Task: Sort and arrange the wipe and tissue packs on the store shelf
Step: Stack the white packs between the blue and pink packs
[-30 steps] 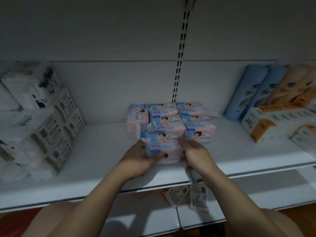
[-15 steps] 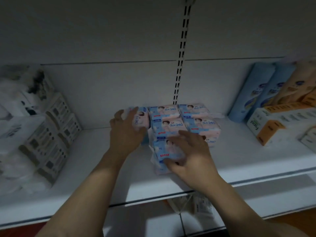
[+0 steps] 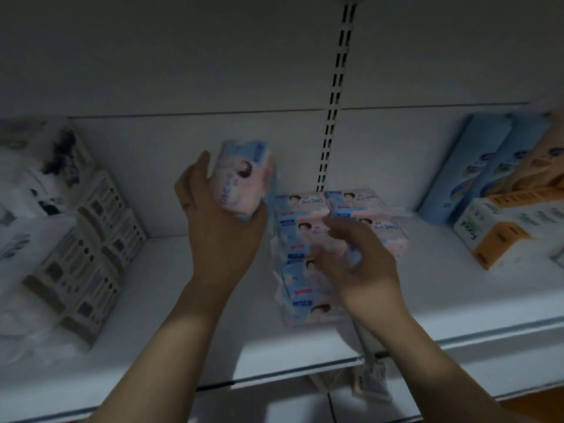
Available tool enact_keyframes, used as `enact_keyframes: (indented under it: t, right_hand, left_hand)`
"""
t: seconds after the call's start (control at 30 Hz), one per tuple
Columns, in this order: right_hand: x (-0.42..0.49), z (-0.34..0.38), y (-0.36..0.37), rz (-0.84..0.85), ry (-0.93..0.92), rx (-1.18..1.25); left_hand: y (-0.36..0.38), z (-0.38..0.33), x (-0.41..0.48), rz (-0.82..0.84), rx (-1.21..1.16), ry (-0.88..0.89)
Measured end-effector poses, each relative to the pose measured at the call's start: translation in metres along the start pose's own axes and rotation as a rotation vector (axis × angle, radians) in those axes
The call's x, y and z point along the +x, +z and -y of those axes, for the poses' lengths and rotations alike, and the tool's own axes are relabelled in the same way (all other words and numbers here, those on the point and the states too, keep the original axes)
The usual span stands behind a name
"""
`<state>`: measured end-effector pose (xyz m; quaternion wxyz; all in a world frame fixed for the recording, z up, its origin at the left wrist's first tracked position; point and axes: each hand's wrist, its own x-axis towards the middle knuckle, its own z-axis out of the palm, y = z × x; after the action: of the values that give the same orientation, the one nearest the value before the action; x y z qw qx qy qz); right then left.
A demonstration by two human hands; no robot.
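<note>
Hovering loosely spread and holding nothing, the right hand [image 3: 363,270] is over the stack of wipe packs [image 3: 300,300], which sits on the shelf [image 3: 183,340] right beneath it. Just left and higher, the left hand [image 3: 219,233] grips one wipe pack [image 3: 244,181] upright, clear of the shelf. Farther out, tissue packs [image 3: 85,254] lie well left of that grip.

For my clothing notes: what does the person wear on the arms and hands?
The left hand and right hand wear no gloves. No sleeve, watch or bracelet shows anywhere up to the frame edge. Rings cannot be judged: the picture is too blurred.
</note>
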<state>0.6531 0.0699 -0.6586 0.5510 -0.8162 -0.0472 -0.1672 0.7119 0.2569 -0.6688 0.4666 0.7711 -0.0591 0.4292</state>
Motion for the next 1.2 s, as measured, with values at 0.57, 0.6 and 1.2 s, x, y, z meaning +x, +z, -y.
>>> enact_keyframes:
  t: [0.57, 0.6, 1.2]
  right_hand:
    - [0.002, 0.018, -0.058, -0.013, 0.014, 0.321]
    - [-0.001, 0.020, -0.059, 0.001, -0.032, 0.289]
    - [-0.012, 0.001, -0.099, 0.283, 0.653, 0.513]
  left_hand:
    - [0.016, -0.098, -0.039, 0.674, -0.640, -0.487]
    - [0.018, -0.100, -0.039, 0.634, -0.646, -0.519]
    - [0.020, -0.098, -0.042, 0.811, -0.573, -0.344]
